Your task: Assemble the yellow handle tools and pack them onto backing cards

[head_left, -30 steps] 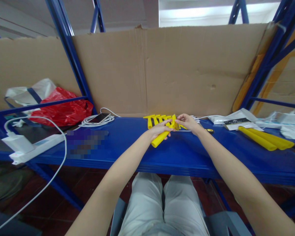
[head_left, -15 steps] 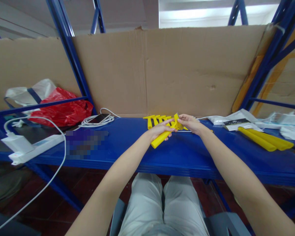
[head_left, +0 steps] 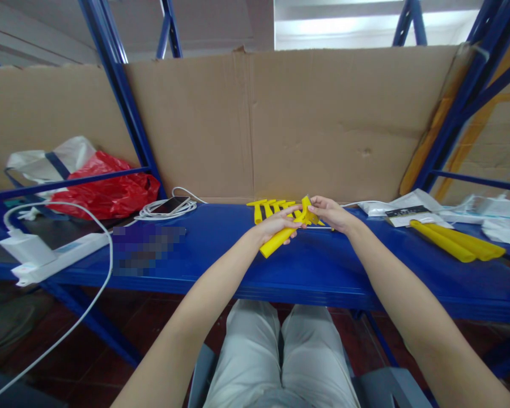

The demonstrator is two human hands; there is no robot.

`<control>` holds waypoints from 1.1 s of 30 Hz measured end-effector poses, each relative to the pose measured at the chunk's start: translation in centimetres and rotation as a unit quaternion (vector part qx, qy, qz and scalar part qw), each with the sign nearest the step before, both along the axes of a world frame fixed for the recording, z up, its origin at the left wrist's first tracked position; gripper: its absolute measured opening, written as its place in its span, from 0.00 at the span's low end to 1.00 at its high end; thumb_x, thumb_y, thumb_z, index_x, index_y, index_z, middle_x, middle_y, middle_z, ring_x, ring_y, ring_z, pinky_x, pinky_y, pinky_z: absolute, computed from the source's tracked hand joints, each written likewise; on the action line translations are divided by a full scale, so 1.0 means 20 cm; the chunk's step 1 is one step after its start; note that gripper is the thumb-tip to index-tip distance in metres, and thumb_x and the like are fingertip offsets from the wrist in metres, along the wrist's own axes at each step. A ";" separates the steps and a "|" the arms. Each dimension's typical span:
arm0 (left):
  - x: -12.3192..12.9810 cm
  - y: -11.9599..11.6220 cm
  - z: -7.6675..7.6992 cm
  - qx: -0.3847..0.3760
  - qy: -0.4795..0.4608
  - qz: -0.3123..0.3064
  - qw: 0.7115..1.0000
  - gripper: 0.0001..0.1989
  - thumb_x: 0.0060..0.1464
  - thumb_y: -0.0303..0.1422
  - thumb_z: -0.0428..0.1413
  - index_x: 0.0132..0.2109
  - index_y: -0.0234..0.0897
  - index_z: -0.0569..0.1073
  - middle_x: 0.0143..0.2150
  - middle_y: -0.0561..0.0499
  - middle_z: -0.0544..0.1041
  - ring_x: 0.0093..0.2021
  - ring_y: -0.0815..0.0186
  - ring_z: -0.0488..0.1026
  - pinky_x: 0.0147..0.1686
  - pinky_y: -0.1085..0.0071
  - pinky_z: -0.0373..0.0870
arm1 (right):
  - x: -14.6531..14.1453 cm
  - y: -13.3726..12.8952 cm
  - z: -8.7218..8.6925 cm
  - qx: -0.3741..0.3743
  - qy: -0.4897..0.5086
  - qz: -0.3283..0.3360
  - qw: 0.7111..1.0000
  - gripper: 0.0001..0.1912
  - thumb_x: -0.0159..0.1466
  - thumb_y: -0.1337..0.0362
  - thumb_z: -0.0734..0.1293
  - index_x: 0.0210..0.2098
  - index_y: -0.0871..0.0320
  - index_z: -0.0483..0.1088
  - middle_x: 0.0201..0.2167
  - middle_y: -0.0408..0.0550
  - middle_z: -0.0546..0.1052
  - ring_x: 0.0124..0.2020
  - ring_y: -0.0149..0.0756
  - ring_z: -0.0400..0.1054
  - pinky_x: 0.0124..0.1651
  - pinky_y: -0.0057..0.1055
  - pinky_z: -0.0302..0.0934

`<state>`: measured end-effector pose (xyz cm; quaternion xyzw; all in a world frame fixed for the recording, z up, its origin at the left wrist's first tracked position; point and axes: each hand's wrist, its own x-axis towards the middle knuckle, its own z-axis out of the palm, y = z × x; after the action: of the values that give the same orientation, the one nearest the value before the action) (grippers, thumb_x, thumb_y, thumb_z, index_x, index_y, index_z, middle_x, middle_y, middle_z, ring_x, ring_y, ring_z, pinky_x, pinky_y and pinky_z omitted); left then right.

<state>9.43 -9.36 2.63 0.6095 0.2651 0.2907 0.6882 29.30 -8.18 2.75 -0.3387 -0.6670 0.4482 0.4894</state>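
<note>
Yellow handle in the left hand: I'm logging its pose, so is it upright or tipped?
Tipped: the yellow handle slants through the left hand, its free end toward the near table edge.

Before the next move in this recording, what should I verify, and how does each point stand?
1. Left hand wrapped around the yellow, plastic-looking tube: ok.
2. Right hand up at the yellow part beyond the left hand: ok.
3. Firmness of the right fingertips' pinch: cannot tell, too small.
4. Row of small yellow-and-black pieces fully in sight: not ok, the hands partly cover it.
5. Pair of long, yellow tapered tubes apart from both hands: ok.
6. Coiled white cable away from both hands: ok.
</note>
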 end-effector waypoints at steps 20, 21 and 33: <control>0.01 0.00 0.00 -0.028 -0.038 0.018 0.999 0.36 0.55 0.20 0.51 0.67 0.46 0.50 0.33 0.51 0.76 0.18 0.73 0.68 0.16 0.79 0.62 | -0.06 0.02 -0.04 -0.022 -0.017 -0.087 0.996 0.27 0.41 0.42 0.74 0.27 0.57 0.67 0.25 0.42 0.72 0.27 0.30 0.63 0.32 0.27 0.56; 0.01 0.00 0.00 -0.028 -0.037 0.019 0.999 0.36 0.55 0.20 0.52 0.67 0.46 0.50 0.33 0.51 0.76 0.19 0.73 0.68 0.16 0.79 0.62 | -0.06 0.02 -0.04 -0.019 -0.020 -0.091 0.996 0.27 0.42 0.42 0.74 0.27 0.57 0.67 0.25 0.42 0.72 0.27 0.30 0.63 0.32 0.28 0.56; 0.01 0.01 0.01 -0.031 -0.057 0.048 0.997 0.35 0.56 0.21 0.52 0.66 0.46 0.51 0.34 0.50 0.75 0.19 0.74 0.67 0.17 0.79 0.61 | -0.04 0.08 -0.06 0.121 -0.167 -0.238 0.949 0.26 0.58 0.40 0.63 0.40 0.57 0.68 0.43 0.53 0.75 0.44 0.40 0.69 0.50 0.38 0.62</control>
<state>9.68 -9.24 2.74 0.5573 0.2632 0.3489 0.7060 28.52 -6.61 1.60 -0.4960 -0.6886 0.1718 0.5004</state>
